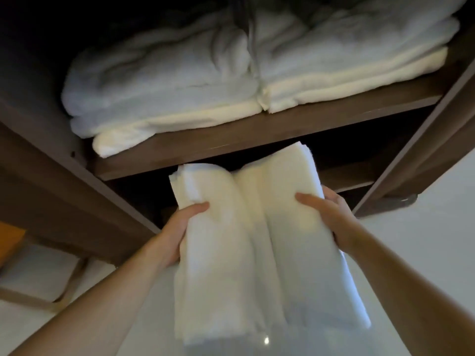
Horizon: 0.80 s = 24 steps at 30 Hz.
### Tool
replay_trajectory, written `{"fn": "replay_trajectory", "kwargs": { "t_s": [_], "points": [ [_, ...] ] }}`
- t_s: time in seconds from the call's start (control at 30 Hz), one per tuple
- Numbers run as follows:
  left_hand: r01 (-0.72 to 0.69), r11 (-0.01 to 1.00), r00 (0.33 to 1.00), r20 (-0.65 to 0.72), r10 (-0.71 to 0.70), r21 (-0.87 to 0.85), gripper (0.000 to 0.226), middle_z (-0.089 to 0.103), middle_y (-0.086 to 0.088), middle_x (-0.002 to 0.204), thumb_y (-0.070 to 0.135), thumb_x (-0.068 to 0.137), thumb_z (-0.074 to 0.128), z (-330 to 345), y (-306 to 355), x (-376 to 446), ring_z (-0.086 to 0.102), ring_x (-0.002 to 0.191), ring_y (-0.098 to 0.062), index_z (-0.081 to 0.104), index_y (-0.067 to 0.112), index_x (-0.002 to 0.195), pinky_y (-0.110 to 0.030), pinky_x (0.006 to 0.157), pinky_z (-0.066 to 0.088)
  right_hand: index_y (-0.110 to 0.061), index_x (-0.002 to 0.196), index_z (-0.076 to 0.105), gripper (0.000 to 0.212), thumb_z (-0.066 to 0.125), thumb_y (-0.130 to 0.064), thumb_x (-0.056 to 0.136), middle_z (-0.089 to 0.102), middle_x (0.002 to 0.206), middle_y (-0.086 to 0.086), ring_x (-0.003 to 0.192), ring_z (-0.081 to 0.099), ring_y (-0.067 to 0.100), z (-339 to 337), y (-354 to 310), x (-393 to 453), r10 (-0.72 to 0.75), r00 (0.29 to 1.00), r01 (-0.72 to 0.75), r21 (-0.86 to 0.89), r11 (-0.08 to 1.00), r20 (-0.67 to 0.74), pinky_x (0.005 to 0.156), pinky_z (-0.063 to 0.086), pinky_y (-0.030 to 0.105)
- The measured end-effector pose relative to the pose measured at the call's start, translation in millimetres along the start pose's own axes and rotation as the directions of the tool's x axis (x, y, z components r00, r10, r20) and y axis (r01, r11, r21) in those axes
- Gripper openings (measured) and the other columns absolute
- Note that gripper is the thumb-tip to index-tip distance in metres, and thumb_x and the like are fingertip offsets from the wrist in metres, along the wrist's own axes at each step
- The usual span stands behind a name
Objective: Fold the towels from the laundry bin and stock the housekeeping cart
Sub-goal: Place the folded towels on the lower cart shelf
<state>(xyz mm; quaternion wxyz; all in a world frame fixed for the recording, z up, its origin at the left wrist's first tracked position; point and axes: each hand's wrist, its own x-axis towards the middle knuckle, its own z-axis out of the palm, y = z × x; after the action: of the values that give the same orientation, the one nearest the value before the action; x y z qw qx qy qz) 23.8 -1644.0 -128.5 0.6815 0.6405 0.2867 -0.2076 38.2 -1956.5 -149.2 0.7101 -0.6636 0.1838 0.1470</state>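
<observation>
We hold a folded white towel bundle [259, 242] in front of a dark wooden shelf unit [257, 140], its far end at 12 o'clock just under the shelf's front edge. Our left hand [177, 229] grips the bundle's 9 o'clock edge, thumb curled on top; our right hand [326, 214] grips the 3 o'clock edge, fingers wrapped behind. Above, stacked towels [205, 80] fill the shelf to its front lip. The dark opening beneath lies beyond the bundle. Pale floor [424, 227] spreads toward 4 o'clock.
</observation>
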Motion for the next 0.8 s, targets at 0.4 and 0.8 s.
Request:
{"fn": "replay_trajectory", "kwargs": {
  "t_s": [0.4,0.8],
  "points": [
    [-0.299,0.907,0.825,-0.397,0.402,0.296,0.065,0.066,-0.005,0.118,0.035,0.086,0.08,-26,-14,146,0.066,0.102,-0.03,0.051,0.02,0.142,-0.04,0.089,0.056,-0.013,0.139,0.05,0.088,0.083,-0.055,0.069,0.066,0.103,0.008,0.094,0.065,0.032,22,37,153,-0.169,0.972,0.131,-0.22,0.967,-0.161,0.092,0.054,0.055],
    [-0.066,0.17,0.538,-0.109,0.836,0.983,0.064,0.027,-0.005,0.163,0.059,0.097,0.044,-12,-10,150,0.022,0.149,-0.038,0.031,0.037,0.156,-0.054,0.119,0.025,-0.006,0.114,0.069,0.049,0.078,-0.04,0.08,0.071,0.118,0.012,0.111,0.067,0.031,81,14,212,-0.244,0.933,0.151,-0.328,0.932,-0.264,0.089,0.053,0.037]
  ]
}}
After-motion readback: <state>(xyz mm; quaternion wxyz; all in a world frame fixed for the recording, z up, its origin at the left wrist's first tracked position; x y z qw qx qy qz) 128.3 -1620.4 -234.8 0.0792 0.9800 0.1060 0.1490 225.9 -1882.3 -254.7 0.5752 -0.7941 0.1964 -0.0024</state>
